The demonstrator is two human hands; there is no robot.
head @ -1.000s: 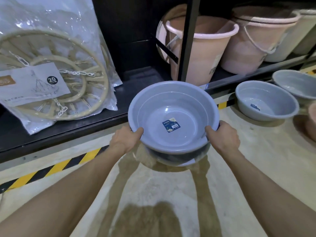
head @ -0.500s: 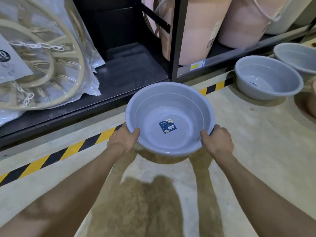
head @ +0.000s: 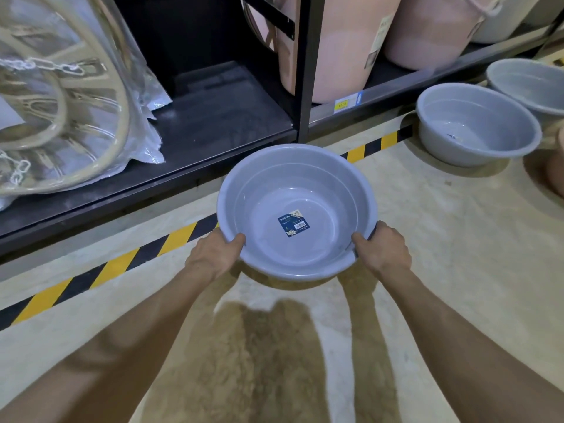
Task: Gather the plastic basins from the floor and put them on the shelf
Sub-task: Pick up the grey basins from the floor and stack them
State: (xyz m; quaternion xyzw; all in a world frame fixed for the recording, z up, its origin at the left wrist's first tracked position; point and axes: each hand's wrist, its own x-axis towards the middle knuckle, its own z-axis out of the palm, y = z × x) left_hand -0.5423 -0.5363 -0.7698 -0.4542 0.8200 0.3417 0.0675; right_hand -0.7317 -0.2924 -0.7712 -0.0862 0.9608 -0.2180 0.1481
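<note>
I hold a grey-blue plastic basin (head: 323, 190) upright above the floor, just in front of the black bottom shelf (head: 213, 129). It has a blue sticker inside. My left hand (head: 216, 251) grips its near-left rim and my right hand (head: 381, 248) grips its near-right rim. A second grey basin (head: 476, 123) sits on the floor at the right, beside the shelf edge. Behind it, a third grey basin (head: 528, 83) is cut off by the frame's right edge.
Bagged cream hanger rings (head: 61, 105) fill the shelf's left part. A black upright post (head: 305, 68) divides the shelf; pink buckets (head: 332, 47) stand right of it. Yellow-black tape (head: 116, 264) runs along the floor. A pinkish object (head: 555, 160) shows at the right edge.
The basin has come lower, and my view has tilted down and closer to the shelf. Both hands keep their grip on the rim.
</note>
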